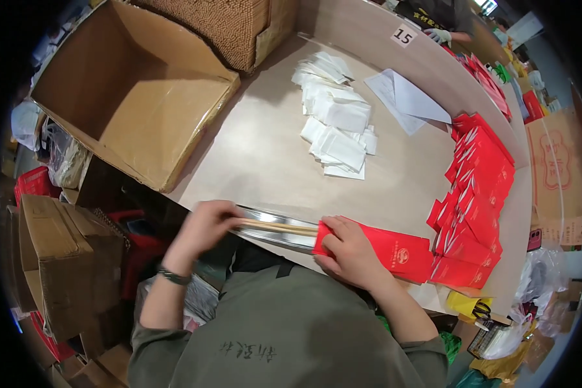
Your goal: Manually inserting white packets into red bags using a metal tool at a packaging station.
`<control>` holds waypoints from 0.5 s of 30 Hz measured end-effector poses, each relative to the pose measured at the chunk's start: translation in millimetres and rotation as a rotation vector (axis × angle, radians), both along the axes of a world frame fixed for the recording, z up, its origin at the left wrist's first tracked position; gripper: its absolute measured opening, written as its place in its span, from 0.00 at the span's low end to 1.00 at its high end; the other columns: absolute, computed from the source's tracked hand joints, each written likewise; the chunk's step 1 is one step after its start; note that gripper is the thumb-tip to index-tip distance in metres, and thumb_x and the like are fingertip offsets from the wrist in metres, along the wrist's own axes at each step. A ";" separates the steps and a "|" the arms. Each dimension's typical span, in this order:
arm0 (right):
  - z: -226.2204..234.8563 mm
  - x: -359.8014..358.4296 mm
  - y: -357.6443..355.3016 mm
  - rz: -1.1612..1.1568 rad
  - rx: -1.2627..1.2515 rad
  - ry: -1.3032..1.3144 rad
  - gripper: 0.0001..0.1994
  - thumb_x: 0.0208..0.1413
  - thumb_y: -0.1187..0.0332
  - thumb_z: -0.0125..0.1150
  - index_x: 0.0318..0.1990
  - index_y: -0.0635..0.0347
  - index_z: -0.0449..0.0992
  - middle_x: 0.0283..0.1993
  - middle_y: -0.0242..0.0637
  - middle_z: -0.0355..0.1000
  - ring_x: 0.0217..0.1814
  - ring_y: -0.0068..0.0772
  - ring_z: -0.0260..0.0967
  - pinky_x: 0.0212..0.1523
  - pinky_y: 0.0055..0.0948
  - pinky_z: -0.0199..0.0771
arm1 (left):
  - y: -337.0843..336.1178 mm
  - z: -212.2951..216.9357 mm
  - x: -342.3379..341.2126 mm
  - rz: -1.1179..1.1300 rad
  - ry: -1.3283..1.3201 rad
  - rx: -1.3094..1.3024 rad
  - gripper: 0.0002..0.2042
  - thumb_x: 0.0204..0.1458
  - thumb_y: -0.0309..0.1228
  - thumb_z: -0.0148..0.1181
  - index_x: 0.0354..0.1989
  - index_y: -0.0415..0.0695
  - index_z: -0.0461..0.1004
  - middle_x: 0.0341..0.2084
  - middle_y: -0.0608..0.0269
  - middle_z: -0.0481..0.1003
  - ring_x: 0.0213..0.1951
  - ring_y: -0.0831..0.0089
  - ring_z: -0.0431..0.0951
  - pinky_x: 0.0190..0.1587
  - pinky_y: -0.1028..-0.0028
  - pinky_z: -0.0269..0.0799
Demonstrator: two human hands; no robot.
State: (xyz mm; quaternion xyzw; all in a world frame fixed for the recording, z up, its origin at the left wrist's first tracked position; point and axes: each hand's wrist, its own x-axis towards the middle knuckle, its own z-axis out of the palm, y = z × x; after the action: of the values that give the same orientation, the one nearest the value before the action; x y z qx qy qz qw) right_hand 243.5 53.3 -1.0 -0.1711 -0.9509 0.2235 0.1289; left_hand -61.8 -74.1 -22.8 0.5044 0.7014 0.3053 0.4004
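The left hand (212,223) has its fingers pinching the left ends of two wooden chopsticks (278,226); these stretch over one metal tray (275,238) at the table's (252,165) near edge to one red sleeve (404,257). The right hand (349,251) grips that sleeve's left end, fingers bent over it. Beyond lie one heap of white packets (339,147) (too overlapped to count) and two white sheets (421,103).

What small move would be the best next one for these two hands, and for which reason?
Probably the left hand should slide the chopsticks rightward into the red sleeve while the right hand steadies it: the sticks meet the sleeve's left end, and a long stretch of them lies outside.
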 end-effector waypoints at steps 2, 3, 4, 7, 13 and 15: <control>-8.0 -1.6 -10.9 -0.011 -0.060 -0.028 0.17 0.46 0.63 0.72 0.37 0.64 0.74 0.59 0.56 0.67 0.61 0.58 0.66 0.59 0.46 0.69 | 18.6 6.4 52.6 -0.174 0.078 0.205 0.05 0.50 0.25 0.67 0.34 0.38 0.79 0.31 0.59 0.77 0.35 0.65 0.78 0.39 0.68 0.75; -12.5 -6.5 -7.7 -0.012 -0.118 -0.058 0.18 0.45 0.63 0.72 0.38 0.64 0.74 0.59 0.56 0.67 0.60 0.59 0.66 0.59 0.47 0.69 | 27.7 6.1 72.9 -0.292 0.161 0.321 0.06 0.49 0.26 0.68 0.34 0.39 0.79 0.31 0.57 0.76 0.34 0.59 0.78 0.39 0.66 0.75; -16.8 -10.3 -5.8 -0.055 -0.083 -0.040 0.18 0.45 0.62 0.72 0.38 0.64 0.74 0.59 0.57 0.68 0.60 0.59 0.67 0.59 0.47 0.69 | 34.2 -2.3 78.9 -0.243 0.230 0.428 0.07 0.48 0.27 0.69 0.34 0.39 0.79 0.32 0.55 0.76 0.34 0.56 0.78 0.39 0.65 0.75; -21.7 -9.3 -8.5 -0.121 0.063 -0.028 0.22 0.45 0.60 0.72 0.41 0.66 0.73 0.56 0.57 0.69 0.58 0.60 0.68 0.59 0.48 0.70 | 28.3 -17.0 76.6 0.109 0.462 0.471 0.08 0.47 0.27 0.70 0.34 0.39 0.80 0.36 0.54 0.76 0.35 0.57 0.78 0.39 0.65 0.75; -34.1 -7.9 -13.9 -0.102 0.114 0.056 0.18 0.48 0.64 0.68 0.43 0.64 0.73 0.54 0.51 0.70 0.59 0.52 0.66 0.58 0.43 0.69 | 42.2 -17.4 106.7 -0.009 -0.055 0.168 0.12 0.58 0.24 0.59 0.50 0.37 0.74 0.40 0.50 0.81 0.38 0.66 0.83 0.41 0.69 0.78; -24.5 -6.0 -14.6 -0.066 0.033 0.021 0.18 0.46 0.66 0.67 0.44 0.64 0.73 0.49 0.47 0.70 0.55 0.50 0.67 0.56 0.43 0.70 | 44.8 -6.2 120.7 -0.140 -0.262 0.050 0.19 0.62 0.28 0.57 0.60 0.38 0.66 0.43 0.50 0.80 0.43 0.66 0.82 0.46 0.69 0.77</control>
State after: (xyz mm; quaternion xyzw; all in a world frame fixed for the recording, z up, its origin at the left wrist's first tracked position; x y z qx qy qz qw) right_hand 237.5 38.7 -25.5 -0.1979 -0.9469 0.2049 0.1491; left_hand 58.9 -29.2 -29.0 0.5177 0.5984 0.3575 0.4961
